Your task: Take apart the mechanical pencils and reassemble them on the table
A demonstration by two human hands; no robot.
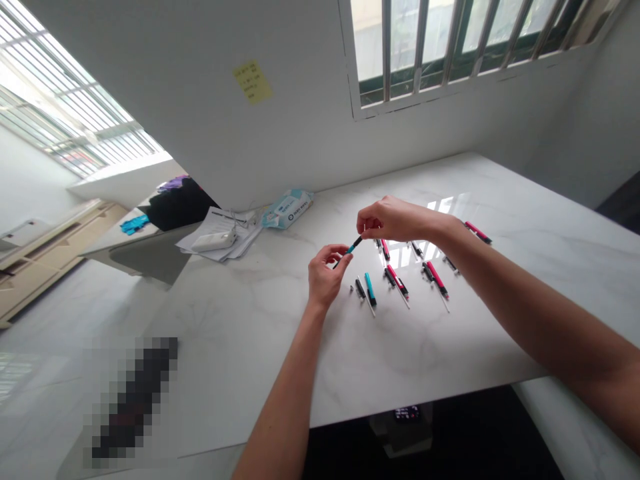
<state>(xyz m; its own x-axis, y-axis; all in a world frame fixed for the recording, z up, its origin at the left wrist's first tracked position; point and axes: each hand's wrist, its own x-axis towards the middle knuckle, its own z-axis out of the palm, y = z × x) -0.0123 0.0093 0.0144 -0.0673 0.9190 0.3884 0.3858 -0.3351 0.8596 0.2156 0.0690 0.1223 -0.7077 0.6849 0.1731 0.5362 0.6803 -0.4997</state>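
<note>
A blue and black pen [353,245] is held at a slant above the white marbled table. Its lower part lies in the closed fingers of my left hand [327,277]. At its upper black end, my right hand [384,219] closes in a pinch with the fingertips. Just below my hands lies a taken-apart pen with a blue barrel [369,285], a black grip piece [360,288] and a thin white refill [371,306]. To its right are several groups of red and black pen parts [395,277], some partly hidden by my right forearm.
Toward the wall lie a pack of wipes [289,208] and papers [220,223] with a white device [215,240] on top. A yellow note [253,81] sticks to the wall. Below the table's front edge, a lit phone screen [407,414] shows.
</note>
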